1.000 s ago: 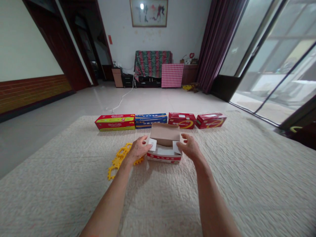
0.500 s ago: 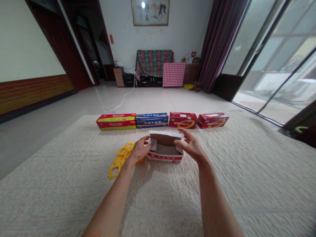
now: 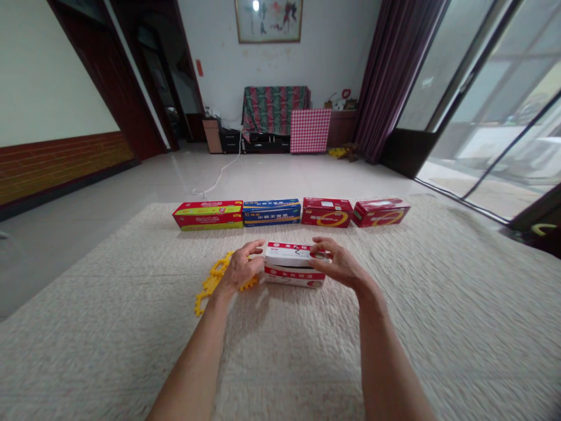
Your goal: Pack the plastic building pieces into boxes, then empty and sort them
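Observation:
A small white and red cardboard box sits on the light quilted mat in front of me. Its lid lies over the top, with a narrow gap along the front edge. My right hand grips the right end of the lid between thumb and fingers. At the box's left end, my left hand is open, fingers apart and thumb close to the side. Yellow toothed plastic pieces lie on the mat, partly hidden behind the left hand and forearm.
Beyond the box stand, in a row, a red and yellow box, a blue box, a red box and another red box. A white cable runs over the tiled floor behind the mat.
The box's flap has come down over the opening, hiding the inside. My left hand has drawn slightly away from the box's left side; my right hand stays at the right end.

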A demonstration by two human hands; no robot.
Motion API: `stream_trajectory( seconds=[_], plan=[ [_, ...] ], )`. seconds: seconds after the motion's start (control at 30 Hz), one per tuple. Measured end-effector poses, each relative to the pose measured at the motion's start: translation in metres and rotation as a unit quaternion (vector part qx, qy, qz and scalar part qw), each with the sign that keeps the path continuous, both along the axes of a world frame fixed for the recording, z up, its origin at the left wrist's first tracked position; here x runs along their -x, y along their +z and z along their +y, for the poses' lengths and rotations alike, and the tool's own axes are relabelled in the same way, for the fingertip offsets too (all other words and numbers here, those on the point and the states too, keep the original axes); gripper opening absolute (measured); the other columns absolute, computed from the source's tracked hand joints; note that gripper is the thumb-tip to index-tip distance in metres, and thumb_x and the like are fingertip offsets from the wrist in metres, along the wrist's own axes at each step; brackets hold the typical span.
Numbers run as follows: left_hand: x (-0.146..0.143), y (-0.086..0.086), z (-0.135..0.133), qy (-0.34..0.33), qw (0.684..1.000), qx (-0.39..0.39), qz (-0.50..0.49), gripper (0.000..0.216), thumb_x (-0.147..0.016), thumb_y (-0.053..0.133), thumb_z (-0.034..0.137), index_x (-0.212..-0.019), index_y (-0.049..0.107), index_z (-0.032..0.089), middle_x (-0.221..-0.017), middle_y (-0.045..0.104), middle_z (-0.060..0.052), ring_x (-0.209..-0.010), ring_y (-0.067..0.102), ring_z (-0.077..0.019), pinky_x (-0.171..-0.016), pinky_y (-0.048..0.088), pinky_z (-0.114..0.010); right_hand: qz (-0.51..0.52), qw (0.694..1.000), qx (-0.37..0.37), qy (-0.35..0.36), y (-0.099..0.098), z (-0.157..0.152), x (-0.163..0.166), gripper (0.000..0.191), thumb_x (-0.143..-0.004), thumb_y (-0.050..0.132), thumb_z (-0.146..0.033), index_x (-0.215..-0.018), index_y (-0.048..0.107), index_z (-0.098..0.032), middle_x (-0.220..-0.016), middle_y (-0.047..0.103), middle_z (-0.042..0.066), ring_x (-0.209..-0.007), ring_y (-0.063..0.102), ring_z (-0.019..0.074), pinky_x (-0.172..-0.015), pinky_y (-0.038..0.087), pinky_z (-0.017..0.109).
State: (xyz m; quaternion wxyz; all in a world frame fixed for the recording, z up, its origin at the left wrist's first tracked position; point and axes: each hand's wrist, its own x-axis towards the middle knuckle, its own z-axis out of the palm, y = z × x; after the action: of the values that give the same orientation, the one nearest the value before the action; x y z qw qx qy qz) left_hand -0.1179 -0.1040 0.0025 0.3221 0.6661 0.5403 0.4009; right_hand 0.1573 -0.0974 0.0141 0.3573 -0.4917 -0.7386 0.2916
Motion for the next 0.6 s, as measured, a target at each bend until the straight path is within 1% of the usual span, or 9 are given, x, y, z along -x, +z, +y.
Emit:
stream_trajectory(
  seconds=[0.07,0.1,0.17,0.27,0.33,0.43,0.5,0.6],
  plan=[
    [0.002,0.0,-0.001,-0.002,1.0,-0.015,-0.018,0.052,-0.076,0.052,0.021,-0.126,0.06,0.014,-0.12,0.068,-0.011,-0.112,0.063,-0.0222,-0.093,0.051,-0.033,-0.02,1.0,0.001,-0.002,0.003,-0.001,0.001,0.019,-0.076,0.067,-0.028,-0.092,0.069,-0.018,-0.135,0.051,0.015,-0.12,0.055,0.025,-0.097,0.047,0.042],
    [0.003,-0.001,-0.001,-0.004,0.999,-0.027,-0.026,0.048,-0.076,0.052,0.022,-0.122,0.063,0.015,-0.12,0.067,-0.011,-0.112,0.062,-0.0226,-0.094,0.051,-0.034,-0.029,1.0,0.001,-0.002,0.004,-0.002,0.001,0.018,-0.075,0.067,-0.026,-0.092,0.069,-0.017,-0.136,0.051,0.015,-0.12,0.055,0.0257,-0.097,0.047,0.042],
    [0.002,-0.002,-0.001,-0.012,0.998,-0.055,-0.041,0.039,-0.076,0.055,0.026,-0.11,0.069,0.015,-0.123,0.066,-0.011,-0.116,0.06,-0.0242,-0.095,0.051,-0.035,-0.045,0.999,0.005,0.0,0.005,-0.002,0.002,0.018,-0.074,0.067,-0.024,-0.091,0.069,-0.017,-0.137,0.05,0.016,-0.121,0.055,0.0269,-0.097,0.047,0.043],
    [-0.001,-0.007,0.0,-0.026,0.996,-0.074,-0.051,0.028,-0.075,0.059,0.032,-0.094,0.073,0.016,-0.126,0.063,-0.013,-0.12,0.057,-0.0264,-0.089,0.054,-0.035,-0.067,0.998,0.005,0.004,0.005,-0.002,0.003,0.018,-0.073,0.069,-0.023,-0.09,0.069,-0.018,-0.136,0.051,0.016,-0.121,0.055,0.0282,-0.098,0.046,0.045],
    [-0.003,-0.013,0.002,-0.03,0.996,-0.07,-0.045,0.025,-0.076,0.06,0.031,-0.091,0.073,0.017,-0.126,0.063,-0.013,-0.12,0.057,-0.0263,-0.084,0.055,-0.034,-0.08,0.997,0.004,0.011,0.005,-0.002,0.003,0.018,-0.072,0.07,-0.022,-0.089,0.068,-0.019,-0.134,0.052,0.015,-0.121,0.055,0.0282,-0.101,0.044,0.045],
    [-0.004,-0.02,0.005,-0.033,0.997,-0.071,-0.024,0.021,-0.076,0.059,0.03,-0.088,0.072,0.018,-0.126,0.062,-0.012,-0.121,0.057,-0.0257,-0.082,0.055,-0.033,-0.097,0.995,0.012,0.025,0.005,-0.003,0.004,0.02,-0.07,0.072,-0.024,-0.088,0.066,-0.019,-0.136,0.05,0.014,-0.121,0.054,0.0272,-0.104,0.041,0.045],
    [-0.005,-0.022,0.006,-0.032,0.997,-0.073,-0.008,0.022,-0.077,0.058,0.032,-0.086,0.072,0.018,-0.126,0.062,-0.012,-0.121,0.057,-0.0259,-0.082,0.055,-0.033,-0.108,0.994,0.011,0.033,0.004,-0.005,0.005,0.026,-0.066,0.076,-0.024,-0.089,0.063,-0.019,-0.136,0.048,0.014,-0.12,0.054,0.0263,-0.104,0.04,0.044],
    [-0.006,-0.025,0.008,-0.027,0.997,-0.071,0.018,0.025,-0.078,0.057,0.037,-0.086,0.072,0.019,-0.127,0.062,-0.012,-0.12,0.057,-0.0267,-0.081,0.055,-0.034,-0.127,0.991,-0.005,0.031,0.005,-0.011,0.009,0.037,-0.061,0.079,-0.021,-0.092,0.06,-0.019,-0.132,0.049,0.012,-0.117,0.053,0.0241,-0.1,0.042,0.04]
  ],
)
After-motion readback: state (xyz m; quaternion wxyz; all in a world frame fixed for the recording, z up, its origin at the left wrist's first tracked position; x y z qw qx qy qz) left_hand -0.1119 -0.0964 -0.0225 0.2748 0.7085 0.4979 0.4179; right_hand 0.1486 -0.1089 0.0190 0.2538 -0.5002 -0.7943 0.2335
